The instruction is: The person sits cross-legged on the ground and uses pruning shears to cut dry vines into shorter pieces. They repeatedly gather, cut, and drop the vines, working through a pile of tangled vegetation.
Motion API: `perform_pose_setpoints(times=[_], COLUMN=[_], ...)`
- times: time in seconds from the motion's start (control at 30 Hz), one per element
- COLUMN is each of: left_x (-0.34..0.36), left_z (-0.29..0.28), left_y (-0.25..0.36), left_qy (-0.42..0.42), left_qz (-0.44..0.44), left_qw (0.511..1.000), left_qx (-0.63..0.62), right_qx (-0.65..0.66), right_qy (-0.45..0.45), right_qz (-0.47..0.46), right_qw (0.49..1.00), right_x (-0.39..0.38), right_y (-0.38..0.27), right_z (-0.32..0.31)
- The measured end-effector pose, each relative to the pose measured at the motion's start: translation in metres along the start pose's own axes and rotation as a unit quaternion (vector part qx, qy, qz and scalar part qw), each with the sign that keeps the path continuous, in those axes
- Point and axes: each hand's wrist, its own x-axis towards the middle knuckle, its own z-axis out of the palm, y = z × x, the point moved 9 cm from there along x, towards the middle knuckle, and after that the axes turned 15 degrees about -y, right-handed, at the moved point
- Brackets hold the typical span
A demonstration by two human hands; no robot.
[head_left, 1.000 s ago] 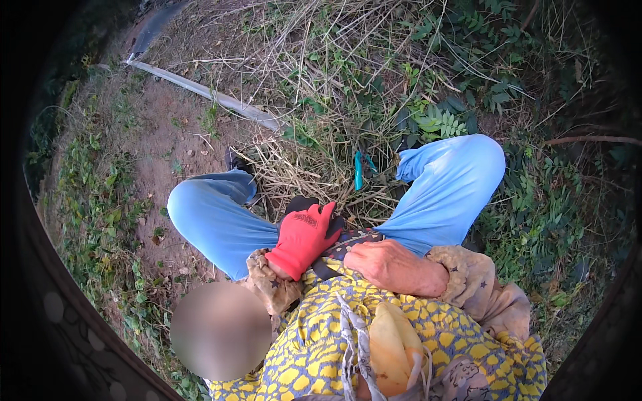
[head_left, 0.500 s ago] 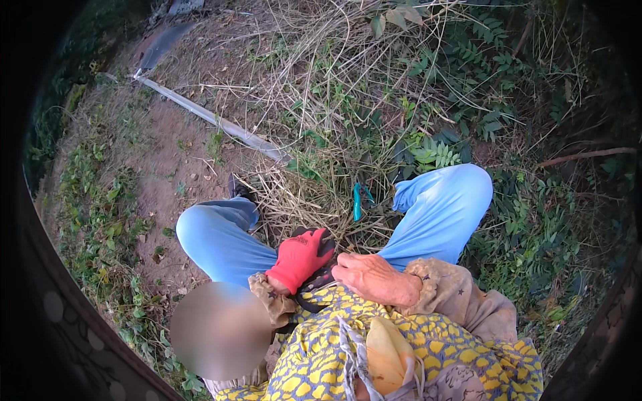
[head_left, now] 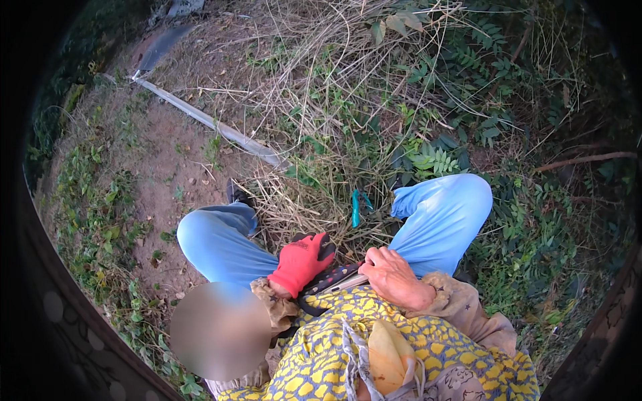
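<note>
The bare right hand [head_left: 393, 275] grips a knife-like tool [head_left: 334, 279] at the lap while the red-gloved left hand [head_left: 301, 262] rests loosely curled on it, seemingly drawing it, so next probably calls for a careful pull

Outdoor ground [head_left: 167, 154]: bare reddish-brown dirt at left w/ small weeds, thick dry straw-coloured grass [head_left: 314, 134] in the middle, green ferns and leafy plants [head_left: 461, 87] at right. A long pale pipe or pole [head_left: 214, 127] lies diagonally across the dirt, running from upper left toward centre. A small teal-handled tool [head_left: 356, 207] lies on the dry grass, approx. between the person's blue-trousered knees. A thin brown branch [head_left: 582, 160] lies among the plants at far right. Dark flat object at top left, too unclear to ID.
</note>
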Motion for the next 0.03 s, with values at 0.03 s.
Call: perform_pose_setpoints(times=[0.03], left_x=[0.0009], left_z=[0.0022], left_y=[-0.0016], left_qy=[-0.003], left_qz=[-0.002], left_qw=[1.0], left_qx=[-0.002], right_qx=[0.018], right_qy=[-0.006], right_qz=[0.008], right_qw=[1.0], right_x=[0.003], right_y=[0.0039], right_z=[0.0049])
